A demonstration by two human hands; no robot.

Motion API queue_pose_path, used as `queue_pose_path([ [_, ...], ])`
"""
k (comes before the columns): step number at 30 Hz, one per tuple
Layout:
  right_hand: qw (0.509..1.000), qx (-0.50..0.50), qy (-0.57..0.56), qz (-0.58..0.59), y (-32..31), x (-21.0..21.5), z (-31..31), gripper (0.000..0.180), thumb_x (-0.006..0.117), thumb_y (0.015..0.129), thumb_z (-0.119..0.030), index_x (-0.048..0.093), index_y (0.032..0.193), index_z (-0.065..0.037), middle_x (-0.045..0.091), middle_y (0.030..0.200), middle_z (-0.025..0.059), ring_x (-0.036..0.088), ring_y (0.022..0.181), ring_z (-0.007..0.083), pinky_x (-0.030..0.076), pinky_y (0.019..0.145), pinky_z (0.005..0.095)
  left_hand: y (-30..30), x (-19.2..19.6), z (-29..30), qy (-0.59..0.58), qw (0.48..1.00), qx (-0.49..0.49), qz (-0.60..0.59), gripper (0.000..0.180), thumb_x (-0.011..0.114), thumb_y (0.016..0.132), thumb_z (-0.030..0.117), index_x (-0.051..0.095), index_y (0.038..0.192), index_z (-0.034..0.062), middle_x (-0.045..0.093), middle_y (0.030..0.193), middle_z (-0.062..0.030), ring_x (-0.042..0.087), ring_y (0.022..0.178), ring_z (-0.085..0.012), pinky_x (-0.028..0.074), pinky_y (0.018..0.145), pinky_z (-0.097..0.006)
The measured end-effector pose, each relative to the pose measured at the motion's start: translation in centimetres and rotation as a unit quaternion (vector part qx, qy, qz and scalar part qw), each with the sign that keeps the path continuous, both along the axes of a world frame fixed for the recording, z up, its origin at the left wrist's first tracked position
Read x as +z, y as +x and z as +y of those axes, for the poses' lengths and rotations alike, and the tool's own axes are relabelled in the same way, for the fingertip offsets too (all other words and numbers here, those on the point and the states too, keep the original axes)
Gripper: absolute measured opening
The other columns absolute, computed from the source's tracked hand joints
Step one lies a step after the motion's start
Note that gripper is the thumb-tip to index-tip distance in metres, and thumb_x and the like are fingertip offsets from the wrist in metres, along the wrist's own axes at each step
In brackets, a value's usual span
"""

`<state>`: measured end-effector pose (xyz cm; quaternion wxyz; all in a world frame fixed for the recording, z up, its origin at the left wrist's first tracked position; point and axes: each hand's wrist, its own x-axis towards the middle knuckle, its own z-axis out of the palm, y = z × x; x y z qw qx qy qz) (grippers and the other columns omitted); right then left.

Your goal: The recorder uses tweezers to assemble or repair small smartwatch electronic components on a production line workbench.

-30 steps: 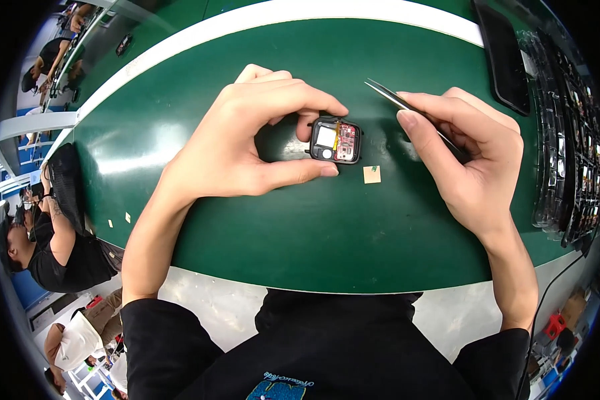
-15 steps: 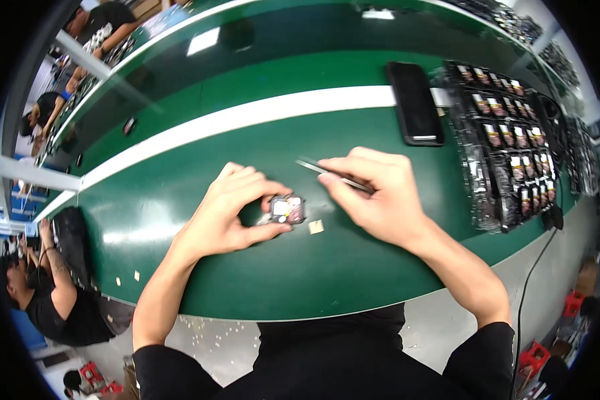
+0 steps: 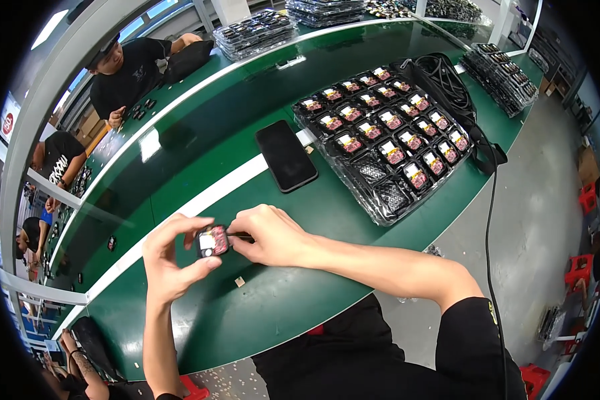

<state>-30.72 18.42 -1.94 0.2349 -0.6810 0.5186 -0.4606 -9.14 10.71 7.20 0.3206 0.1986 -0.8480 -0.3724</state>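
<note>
My left hand (image 3: 170,257) grips a small square black device (image 3: 213,241), like a watch body, between thumb and fingers; its printed face is turned up. Against the device's right side is my right hand (image 3: 268,235), its fingers pinched round dark tweezers (image 3: 243,236). Most of the tweezers is covered by the fingers, and I cannot tell whether their tip touches the device. A small pale square piece (image 3: 240,282) lies on the green table (image 3: 293,283) just below the hands.
Beyond my hands lies a black phone (image 3: 286,156). To its right, a clear plastic tray (image 3: 353,177) holds several similar devices. A black cable (image 3: 490,220) hangs over the table's right edge. Across the bench sits a person (image 3: 137,73); stacked trays (image 3: 257,33) stand at the back.
My right hand has brought the tweezers in from the right to the device's side. The left hand still holds the device. The view has swung right, showing more of the tray.
</note>
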Motion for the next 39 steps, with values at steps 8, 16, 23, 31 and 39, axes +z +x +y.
queue_pose_path([
  [8, 0.998, 0.011, 0.053, -0.011, 0.0, -0.3, 0.2, 0.020, 0.072, 0.097, -0.016, 0.078, 0.101, 0.002, 0.078, 0.094, 0.0199, 0.076, 0.093, 0.0400, 0.059, 0.085, 0.0514, -20.4, 2.9, 0.0, -0.187, 0.951, -0.246, -0.029, 0.050, 0.097, 0.082, 0.029, 0.081, 0.126, 0.0099, 0.069, 0.118, -0.0068, 0.065, 0.109, -0.0237, 0.051, 0.098, -0.038],
  [16, 0.999, 0.020, 0.031, 0.011, -0.1, 0.0, 0.4, 0.021, 0.073, 0.096, -0.019, 0.080, 0.097, 0.001, 0.077, 0.092, 0.0203, 0.076, 0.088, 0.0412, 0.061, 0.084, 0.0529, -24.1, 1.3, -0.7, -0.221, 0.909, -0.294, -0.197, 0.038, 0.083, 0.098, 0.033, 0.081, 0.134, 0.0210, 0.058, 0.156, -0.0089, 0.046, 0.147, -0.0319, 0.029, 0.123, -0.054],
  [23, 0.999, 0.013, 0.045, 0.021, -0.9, 0.1, 0.7, 0.021, 0.074, 0.097, -0.018, 0.082, 0.103, 0.000, 0.080, 0.092, 0.0187, 0.078, 0.088, 0.0358, 0.059, 0.082, 0.0482, -19.1, 0.6, -1.5, -0.171, 0.957, -0.228, -0.043, 0.032, 0.079, 0.099, 0.019, 0.077, 0.130, 0.0130, 0.064, 0.141, -0.0084, 0.057, 0.128, -0.0315, 0.043, 0.115, -0.047],
  [31, 0.999, 0.003, 0.038, 0.023, 0.7, 1.3, 0.4, 0.016, 0.081, 0.092, -0.012, 0.084, 0.103, 0.000, 0.075, 0.080, 0.0143, 0.072, 0.068, 0.0284, 0.055, 0.065, 0.0401, 4.3, -3.3, -13.6, -0.299, 0.892, 0.240, -0.239, 0.032, 0.079, 0.096, 0.024, 0.076, 0.126, 0.0117, 0.071, 0.131, -0.0120, 0.067, 0.127, -0.0359, 0.056, 0.105, -0.049],
  [39, 1.000, 0.006, 0.007, 0.010, 1.1, 1.0, -0.3, 0.016, 0.083, 0.090, -0.008, 0.084, 0.102, 0.002, 0.069, 0.072, 0.0114, 0.061, 0.058, 0.0204, 0.046, 0.058, 0.0358, 24.3, -9.2, -19.0, -0.118, 0.821, 0.488, -0.271, 0.051, 0.085, 0.094, 0.039, 0.076, 0.134, 0.0089, 0.071, 0.128, -0.0124, 0.064, 0.129, -0.0351, 0.053, 0.110, -0.047],
])
